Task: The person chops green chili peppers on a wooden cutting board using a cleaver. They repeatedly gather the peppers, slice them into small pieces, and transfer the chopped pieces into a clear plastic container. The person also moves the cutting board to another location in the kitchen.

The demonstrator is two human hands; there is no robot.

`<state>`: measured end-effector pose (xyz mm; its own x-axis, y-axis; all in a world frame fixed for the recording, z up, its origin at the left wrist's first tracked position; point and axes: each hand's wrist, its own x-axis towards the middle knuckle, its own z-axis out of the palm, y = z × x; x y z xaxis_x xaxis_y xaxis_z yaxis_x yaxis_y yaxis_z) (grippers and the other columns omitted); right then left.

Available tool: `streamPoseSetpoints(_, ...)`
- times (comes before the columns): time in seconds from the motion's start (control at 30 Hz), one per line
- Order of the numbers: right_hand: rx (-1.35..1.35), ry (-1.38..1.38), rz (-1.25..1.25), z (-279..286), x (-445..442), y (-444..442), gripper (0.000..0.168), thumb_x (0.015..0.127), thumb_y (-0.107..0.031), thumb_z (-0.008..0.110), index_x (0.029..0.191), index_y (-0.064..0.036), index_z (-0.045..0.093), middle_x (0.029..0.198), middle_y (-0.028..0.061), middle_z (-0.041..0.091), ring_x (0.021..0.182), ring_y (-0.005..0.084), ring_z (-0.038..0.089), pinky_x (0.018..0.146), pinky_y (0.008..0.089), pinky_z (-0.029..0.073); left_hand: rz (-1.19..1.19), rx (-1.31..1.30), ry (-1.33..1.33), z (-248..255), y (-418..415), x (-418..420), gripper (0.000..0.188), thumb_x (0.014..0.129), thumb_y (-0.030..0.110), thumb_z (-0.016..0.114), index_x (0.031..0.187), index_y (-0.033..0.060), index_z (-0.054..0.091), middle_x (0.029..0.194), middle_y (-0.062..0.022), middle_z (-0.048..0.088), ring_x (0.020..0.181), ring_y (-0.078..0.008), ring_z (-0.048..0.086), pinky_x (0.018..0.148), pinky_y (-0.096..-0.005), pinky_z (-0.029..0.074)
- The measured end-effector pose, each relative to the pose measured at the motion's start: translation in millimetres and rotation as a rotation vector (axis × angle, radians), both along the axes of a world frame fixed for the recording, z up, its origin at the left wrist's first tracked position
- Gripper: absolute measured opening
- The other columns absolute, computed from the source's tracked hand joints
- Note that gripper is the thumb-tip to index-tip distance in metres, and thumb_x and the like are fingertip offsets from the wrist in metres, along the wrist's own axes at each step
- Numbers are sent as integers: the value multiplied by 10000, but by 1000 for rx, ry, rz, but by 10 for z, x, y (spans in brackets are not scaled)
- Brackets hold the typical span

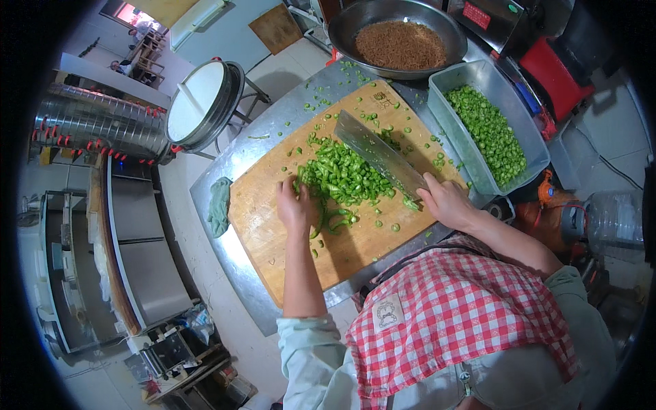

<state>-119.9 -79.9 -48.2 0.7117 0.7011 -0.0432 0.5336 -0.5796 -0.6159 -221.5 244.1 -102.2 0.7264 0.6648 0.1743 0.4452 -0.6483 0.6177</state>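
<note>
My right hand (451, 204) grips the handle end of a broad Chinese cleaver (376, 154). Its blade slants up and left, along the right side of a heap of sliced green chili peppers (343, 171). The heap rests on a wooden cutting board (261, 215). At the heap's left edge is my left hand (294, 207), fingers bent at some pepper pieces; whether it grips any is hidden. Longer uncut-looking pepper pieces (338, 219) lie just right of that hand. Loose pepper rings are scattered over the board.
A plastic tub (441, 110) of chopped peppers stands to the right of the board. Behind it sits a large metal bowl (346, 31) holding brown crumbly food. A crumpled green cloth (220, 207) lies on the metal table (205, 192) at the left. Farther left is a round white-lidded vessel (205, 82).
</note>
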Motion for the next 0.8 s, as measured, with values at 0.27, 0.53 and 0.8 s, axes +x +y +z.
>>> streamPoseSetpoints(0.27, -15, 9, 114, 54, -76, 181, 211, 949, -206, 514, 945, -8, 441, 556, 224, 563, 554, 452, 577, 538, 540, 447, -123, 381, 14, 89, -522, -634, 288, 827, 64, 611, 1112, 82, 645, 1062, -132, 585, 979, -341, 531, 852, -443, 449)
streamPoseSetpoints(0.53, 27, -27, 142, 125, -19, 292, 206, 940, -190, 534, 941, -6, 442, 553, 218, 563, 545, 439, 581, 521, 519, 455, -296, 535, 133, 112, -501, -68, 285, 762, 78, 644, 1045, 114, 651, 1097, -115, 544, 1054, -316, 497, 879, -420, 415)
streamPoseSetpoints(0.8, -23, 12, 97, 131, -128, 222, 209, 943, -203, 523, 988, -7, 467, 573, 213, 583, 564, 440, 590, 540, 540, 455, -131, 377, 218, 199, -268, -419, 242, 854, 107, 577, 1074, 10, 604, 1049, -152, 583, 986, -331, 533, 866, -418, 440)
